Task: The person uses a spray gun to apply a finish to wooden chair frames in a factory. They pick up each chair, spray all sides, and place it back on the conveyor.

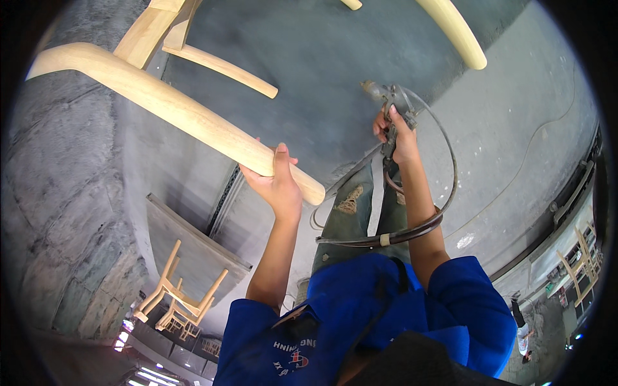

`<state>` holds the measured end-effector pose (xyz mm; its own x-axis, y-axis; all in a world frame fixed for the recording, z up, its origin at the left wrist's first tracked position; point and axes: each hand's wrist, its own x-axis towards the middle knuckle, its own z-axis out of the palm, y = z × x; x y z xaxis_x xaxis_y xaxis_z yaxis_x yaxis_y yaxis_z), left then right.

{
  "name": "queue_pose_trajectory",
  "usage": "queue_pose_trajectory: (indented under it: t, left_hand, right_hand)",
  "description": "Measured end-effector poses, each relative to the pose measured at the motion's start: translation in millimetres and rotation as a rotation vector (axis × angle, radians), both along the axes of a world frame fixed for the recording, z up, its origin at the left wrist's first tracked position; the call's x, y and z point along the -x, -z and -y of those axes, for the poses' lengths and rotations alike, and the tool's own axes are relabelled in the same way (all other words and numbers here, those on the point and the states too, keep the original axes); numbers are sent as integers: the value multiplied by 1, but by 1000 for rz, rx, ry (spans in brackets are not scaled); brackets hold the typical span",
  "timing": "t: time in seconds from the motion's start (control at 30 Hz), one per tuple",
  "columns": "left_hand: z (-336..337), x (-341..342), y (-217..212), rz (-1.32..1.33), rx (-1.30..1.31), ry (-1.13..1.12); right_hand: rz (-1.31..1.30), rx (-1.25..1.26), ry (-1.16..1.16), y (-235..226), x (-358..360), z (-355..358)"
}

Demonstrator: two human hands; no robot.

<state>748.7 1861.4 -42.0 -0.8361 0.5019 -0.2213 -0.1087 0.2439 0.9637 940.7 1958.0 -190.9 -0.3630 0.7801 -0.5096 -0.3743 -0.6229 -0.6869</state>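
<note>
Near its lower end, a pale, bare-looking wooden chair leg (174, 106) lies in the grip of my left hand (278, 177), with the thumb over the top and fingers beneath. This leg runs up to the far left, where it meets the rest of the chair frame (145, 35). My right hand (400, 135) is closed around the handle of a grey spray gun (398, 100). The gun's nozzle points away from me and slightly left, apart from the wood. A hose (452, 154) loops from the gun down past my right forearm.
Other pale wooden parts (454, 32) reach in at the top. At the lower left, a wooden chair frame (183, 296) stands near a grey panel (193, 238). More chair frames (581, 264) and a distant person (523, 331) are at the right. A thin cord (529, 148) trails over the grey surface.
</note>
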Motion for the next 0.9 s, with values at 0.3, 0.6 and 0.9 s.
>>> queue_pose_trajectory:
  t: [0.3, 0.6, 0.9]
  left_hand:
    - [7, -14, 10, -22, 9, -6]
    - [16, -25, 23, -23, 6, -17]
    - [11, -10, 20, -47, 33, 7]
  right_hand:
    - [57, 27, 100, 1, 1, -4]
    - [64, 22, 112, 1, -6, -7]
    - [66, 0, 87, 9, -15, -10]
